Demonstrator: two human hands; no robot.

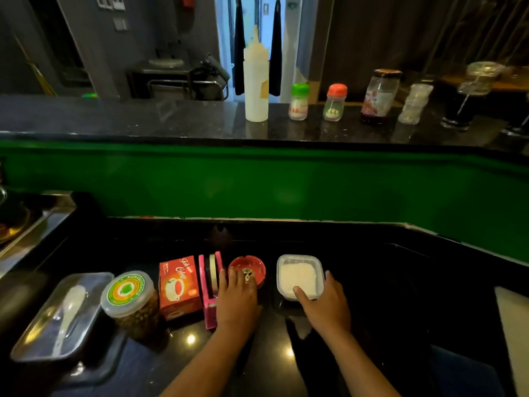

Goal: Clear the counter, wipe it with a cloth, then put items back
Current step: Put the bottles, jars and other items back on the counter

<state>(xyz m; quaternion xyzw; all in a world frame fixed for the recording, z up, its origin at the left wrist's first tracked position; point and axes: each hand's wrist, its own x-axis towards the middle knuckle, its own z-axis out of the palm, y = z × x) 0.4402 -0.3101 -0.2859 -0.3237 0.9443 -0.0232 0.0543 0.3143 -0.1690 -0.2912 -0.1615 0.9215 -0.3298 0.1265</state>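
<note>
Low in the frame, two bare forearms reach up from the bottom edge onto the dark glossy surface (372, 282). The right hand (325, 306) lies at lower centre-right, its fingers (300, 293) curled over the near rim of the tub (299, 275), a clear square box of white powder; the thumb side runs up the tub's right wall, so the hand appears to grip it from the near side. The tub sits directly beyond that hand, its sides roughly square to the frame, with no clear long axis.

The left hand (237, 299) lies at lower centre, fingers straight and relaxed, resting over the near edge of the red ashtray (247, 267), and wears a ring. Whether it presses or merely touches cannot be told. The ashtray lies just beyond its fingertips, touching or nearly touching the pink box (210, 287) on its left.

Further left in the same row stand the tea box (179, 285), the nut jar (130, 299) and a steel tray (63, 313) holding a white spoon.

Judging by this, each hand already has its own thing straight ahead: the right for the tub, the left for the ashtray. The row is still on the surface, so clearing seems barely begun.

Beyond the green wall, in the upper frame, a higher ledge (143, 118) carries a squeeze bottle (256, 87), small capped bottles and jars.
</note>
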